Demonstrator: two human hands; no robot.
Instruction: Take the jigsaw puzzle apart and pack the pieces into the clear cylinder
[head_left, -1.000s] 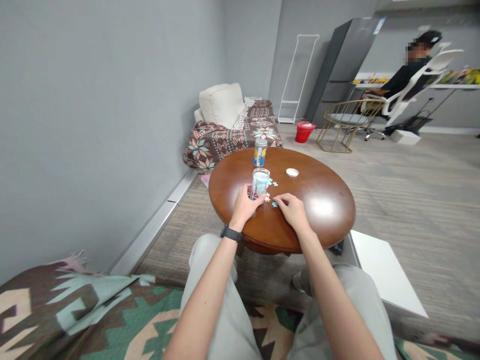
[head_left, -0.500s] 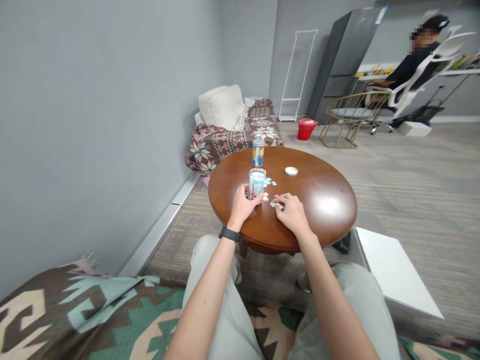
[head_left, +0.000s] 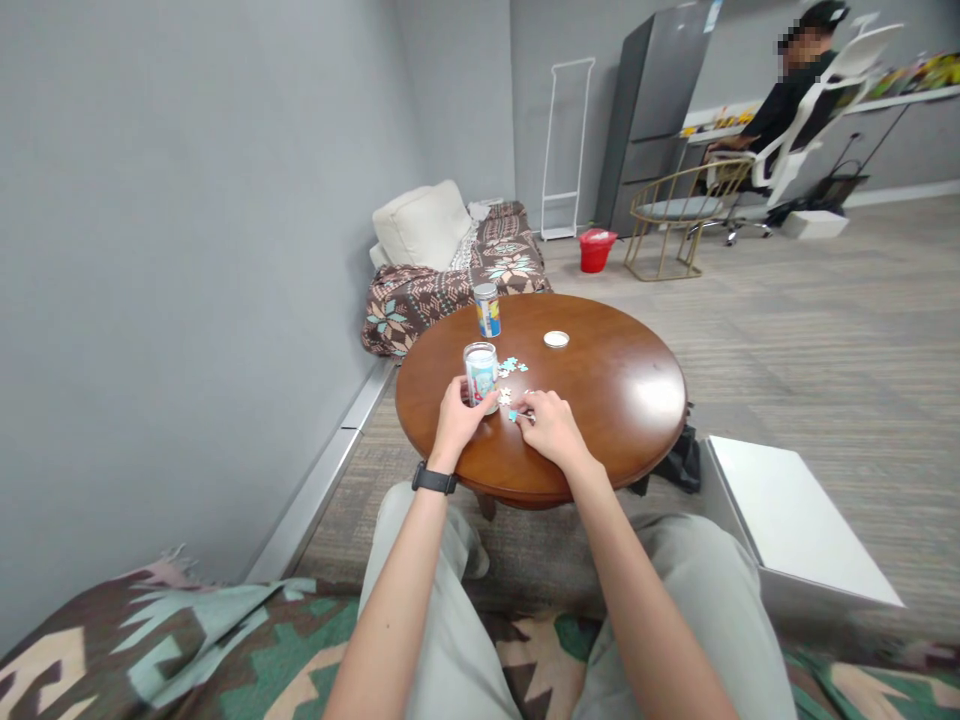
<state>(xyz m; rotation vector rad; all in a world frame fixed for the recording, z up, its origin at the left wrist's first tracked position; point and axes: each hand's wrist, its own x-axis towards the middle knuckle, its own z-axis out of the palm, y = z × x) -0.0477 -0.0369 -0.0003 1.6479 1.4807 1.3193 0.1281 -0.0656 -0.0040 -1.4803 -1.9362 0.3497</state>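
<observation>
Currently clasping the clear jar (head_left: pixel 481 368) upright on the round table (head_left: pixel 622 345) with the left hand (head_left: pixel 456 424), thumb and fingers clamped around it. Just right, touching a blue puzzle piece (head_left: pixel 513 415) with bunched fingertips of the right hand (head_left: pixel 553 427); impossible to tell whether pinched. Farther off, loose pieces (head_left: pixel 511 365), a lidded can (head_left: pixel 488 315) and, right, a lid (head_left: pixel 556 339).

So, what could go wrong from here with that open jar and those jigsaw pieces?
The left hand holds the open jar; a nudge might tip it. The blue jigsaw piece sits only at the fingertips of the right hand, so it could slip. Loose jigsaw pieces lie beside the jar and might get brushed aside.
</observation>
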